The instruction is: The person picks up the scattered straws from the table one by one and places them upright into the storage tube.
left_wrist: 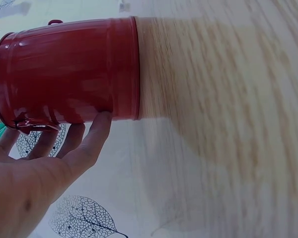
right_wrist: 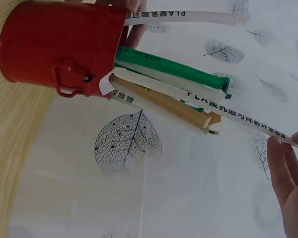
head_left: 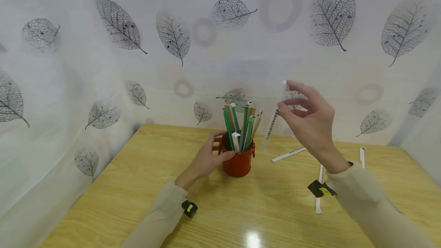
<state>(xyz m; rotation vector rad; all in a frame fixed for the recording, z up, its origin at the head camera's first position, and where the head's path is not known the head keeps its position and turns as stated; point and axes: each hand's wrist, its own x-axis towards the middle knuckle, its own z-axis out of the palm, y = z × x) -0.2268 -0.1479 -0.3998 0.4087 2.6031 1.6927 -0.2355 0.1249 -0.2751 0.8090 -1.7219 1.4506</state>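
Observation:
A small red metal bucket (head_left: 237, 167) with little side handles stands upright on the table. My left hand (head_left: 206, 157) holds it from the left, thumb at the front rim and fingers round the far side. Green, brown and white wrapped straws (head_left: 247, 125) stick up out of it. To the right and higher, my right hand (head_left: 311, 119) pinches the upper part of a long white paper-wrapped straw (right_wrist: 208, 103) with black print. This straw hangs at a slant, its lower end beside the bucket in the head view and overlapping the rim in the right wrist view.
On the wooden table (head_left: 268, 209) lie a few more white wrapped straws: one behind the right hand (head_left: 288, 155), one under the right wrist (head_left: 318, 204), one farther right (head_left: 362, 158). A pale leaf-patterned curtain (head_left: 241, 56) hangs behind the table.

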